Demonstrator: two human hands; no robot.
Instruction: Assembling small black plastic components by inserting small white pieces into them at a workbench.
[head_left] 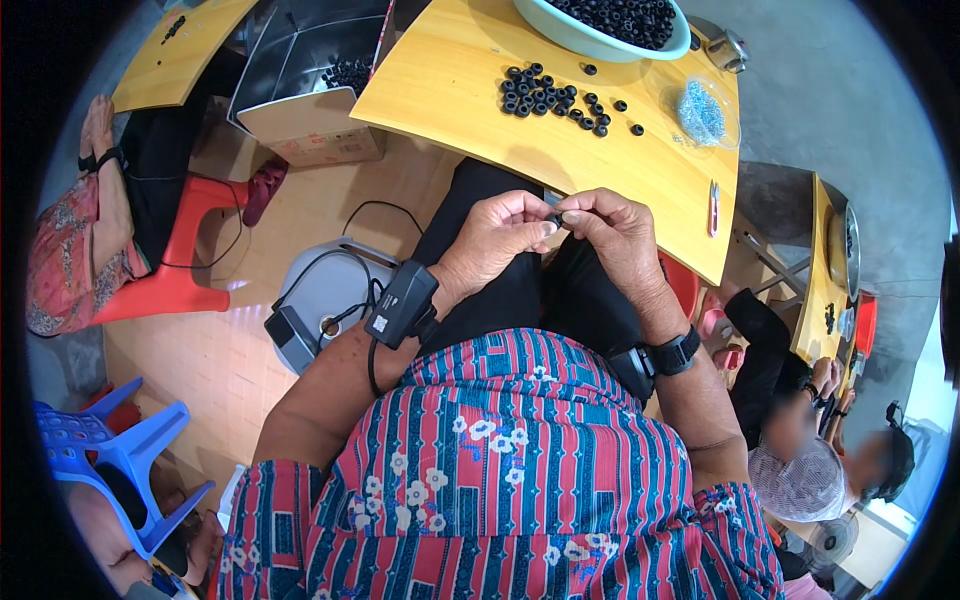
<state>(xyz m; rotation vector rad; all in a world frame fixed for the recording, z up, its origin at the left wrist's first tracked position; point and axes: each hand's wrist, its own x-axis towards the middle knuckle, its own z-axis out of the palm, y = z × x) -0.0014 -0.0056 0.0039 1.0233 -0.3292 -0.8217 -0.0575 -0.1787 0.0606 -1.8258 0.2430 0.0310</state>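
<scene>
In front of my lap, my left hand [497,238] and my right hand [612,232] meet fingertip to fingertip. Between them is pinched a small round black piece [556,219], mostly covered by the fingers. It resembles the loose black ring-shaped pieces [540,97] scattered on the yellow table [450,85] just beyond. Whether one hand also holds something finer, such as a tiny insert, I cannot tell. A pale green basin [600,47] heaped with more black pieces stands at the table's far edge. Right of the scattered pieces sits a clear tub [702,113] of small bluish-clear bits.
Red-handled snips [713,210] lie near the table's right edge. At left are an open carton [310,125], a red stool [190,250] with a seated person, and a grey stool [300,290] with a cable. People work at another table [818,270] on the right.
</scene>
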